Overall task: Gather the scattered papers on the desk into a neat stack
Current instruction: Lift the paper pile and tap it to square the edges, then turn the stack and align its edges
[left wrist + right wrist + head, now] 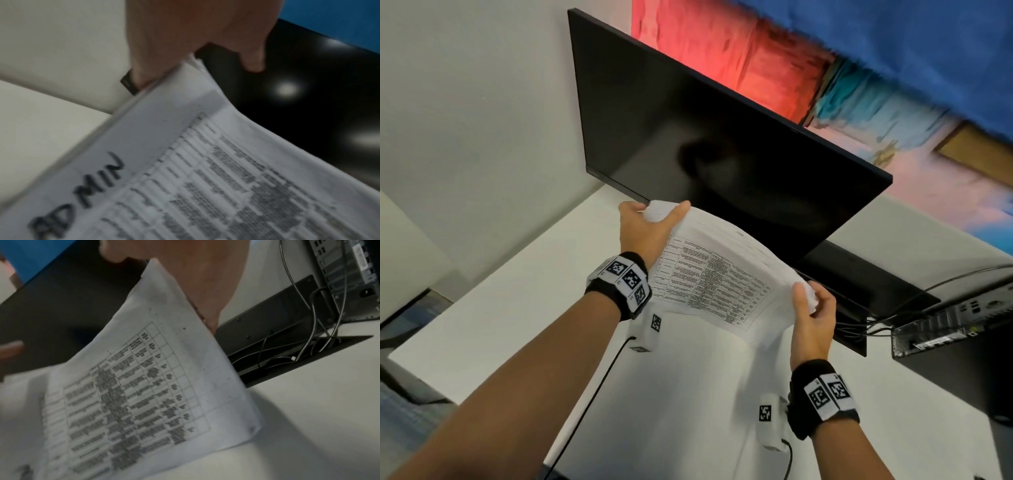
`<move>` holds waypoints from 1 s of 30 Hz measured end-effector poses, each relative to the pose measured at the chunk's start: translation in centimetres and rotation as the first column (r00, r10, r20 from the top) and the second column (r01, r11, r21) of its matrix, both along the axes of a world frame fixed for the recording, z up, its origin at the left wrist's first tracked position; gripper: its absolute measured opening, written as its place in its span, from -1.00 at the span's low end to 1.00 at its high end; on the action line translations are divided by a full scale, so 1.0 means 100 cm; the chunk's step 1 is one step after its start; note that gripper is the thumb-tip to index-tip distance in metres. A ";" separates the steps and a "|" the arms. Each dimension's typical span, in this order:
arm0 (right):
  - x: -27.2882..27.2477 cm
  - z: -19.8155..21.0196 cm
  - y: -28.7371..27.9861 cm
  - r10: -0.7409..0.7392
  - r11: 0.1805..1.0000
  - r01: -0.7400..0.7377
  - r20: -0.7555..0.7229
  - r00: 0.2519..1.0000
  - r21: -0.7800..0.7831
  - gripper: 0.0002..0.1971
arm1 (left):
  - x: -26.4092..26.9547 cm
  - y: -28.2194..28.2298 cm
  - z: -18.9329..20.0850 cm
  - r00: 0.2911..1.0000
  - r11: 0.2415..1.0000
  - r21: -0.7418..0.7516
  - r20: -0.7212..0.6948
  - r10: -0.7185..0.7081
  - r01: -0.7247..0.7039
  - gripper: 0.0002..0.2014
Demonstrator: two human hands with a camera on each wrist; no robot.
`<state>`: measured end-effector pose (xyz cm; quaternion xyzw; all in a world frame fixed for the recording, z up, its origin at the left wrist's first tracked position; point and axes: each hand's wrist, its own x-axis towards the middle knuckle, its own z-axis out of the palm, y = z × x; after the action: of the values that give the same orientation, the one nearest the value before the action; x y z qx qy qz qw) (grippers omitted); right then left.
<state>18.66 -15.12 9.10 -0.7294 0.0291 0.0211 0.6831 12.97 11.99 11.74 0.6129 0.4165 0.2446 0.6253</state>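
Note:
A bundle of white papers (719,274) with a printed table on top hangs in the air above the white desk (524,301), in front of the monitor. My left hand (650,222) grips its far left edge, thumb on top. My right hand (813,308) grips the opposite edge at the right, thumb on top. The sheets bow upward between the two hands. In the left wrist view the top sheet (205,162) bears the handwritten word ADMIN along its margin. In the right wrist view the papers (156,386) rise from the desk side toward my fingers (205,293).
A dark monitor (705,137) stands right behind the papers. A black cable tray (859,308) with wires and a small computer (941,329) lie at the right. A black cable (599,383) runs over the desk below my left arm. The desk's left edge drops to the floor.

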 end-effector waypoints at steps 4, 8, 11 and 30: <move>0.010 -0.025 -0.011 0.094 0.980 -0.111 -0.109 0.990 -0.163 -0.44 | -0.018 0.012 -0.029 0.961 0.963 0.039 -0.081 -0.264 0.268 -0.28; 0.022 -0.036 -0.003 0.053 0.961 -0.086 -0.127 0.990 -0.264 -0.72 | -0.031 0.006 -0.054 0.947 0.954 0.018 -0.133 -0.294 0.299 -0.51; 0.023 -0.027 0.002 -0.017 0.995 -0.002 -0.179 0.984 -0.102 -0.67 | -0.041 0.002 -0.051 0.968 0.967 -0.051 0.002 -0.251 0.251 -0.59; 0.015 -0.047 -0.036 0.011 0.996 -0.036 -0.303 0.953 -0.078 -0.31 | -0.032 -0.015 -0.053 0.955 0.942 -0.164 0.095 -0.281 0.294 -0.56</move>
<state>20.13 -18.74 4.40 -0.7455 0.1254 0.1392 0.6396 9.78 10.50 6.40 0.6004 0.3205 0.1341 0.7203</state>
